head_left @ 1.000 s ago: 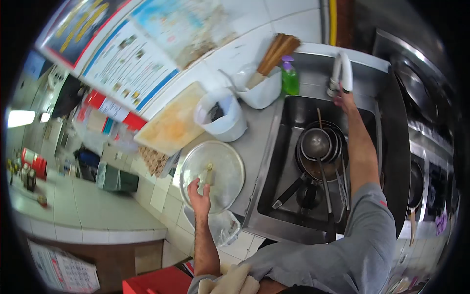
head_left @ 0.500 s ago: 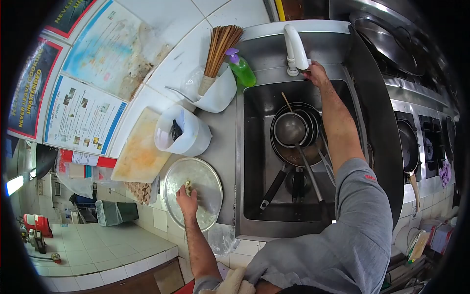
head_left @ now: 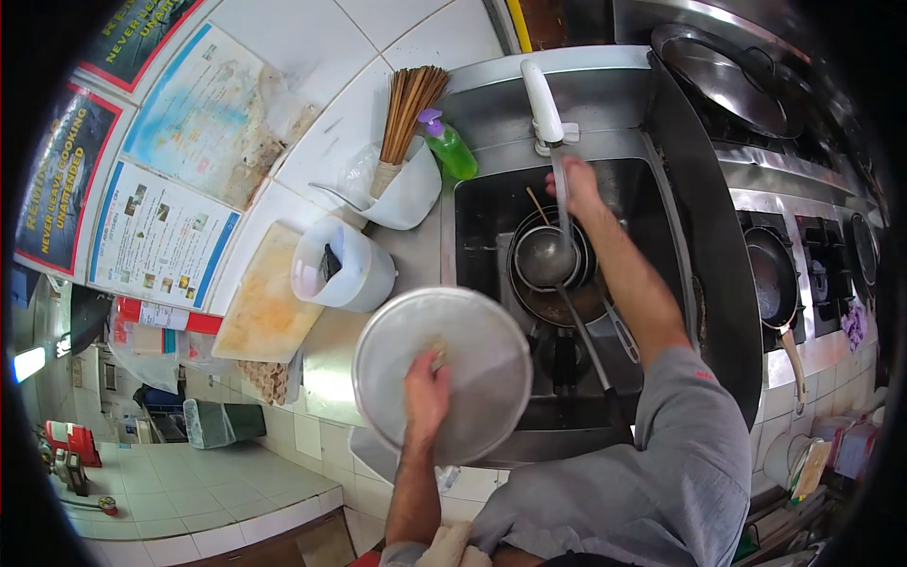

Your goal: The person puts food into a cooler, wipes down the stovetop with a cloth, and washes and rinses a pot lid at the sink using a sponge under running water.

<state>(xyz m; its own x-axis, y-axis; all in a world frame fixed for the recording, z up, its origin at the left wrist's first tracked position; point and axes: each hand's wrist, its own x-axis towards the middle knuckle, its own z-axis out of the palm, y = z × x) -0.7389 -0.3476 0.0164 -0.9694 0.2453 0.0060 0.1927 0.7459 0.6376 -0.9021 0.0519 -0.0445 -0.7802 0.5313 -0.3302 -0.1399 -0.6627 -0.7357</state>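
Right of centre in the frame, the sink (head_left: 477, 213) is the biggest thing I work around. At its lower-left edge, in the lower middle of the frame, I have the round metal lid (head_left: 491, 387). To handle it well, I'd keep it level and move it slowly, since its rim could catch the pans (head_left: 572, 307) or the ladle (head_left: 546, 258) lying in the sink. Towards the frame's top, the right hand (head_left: 576, 186) is at the stream under the faucet (head_left: 540, 99); it's blurred, so I can't tell whether its fingers close on anything. Below, the left hand (head_left: 427, 397) has its fingers pinched around the small knob (head_left: 438, 354), with the lid spreading out beneath them on all sides.
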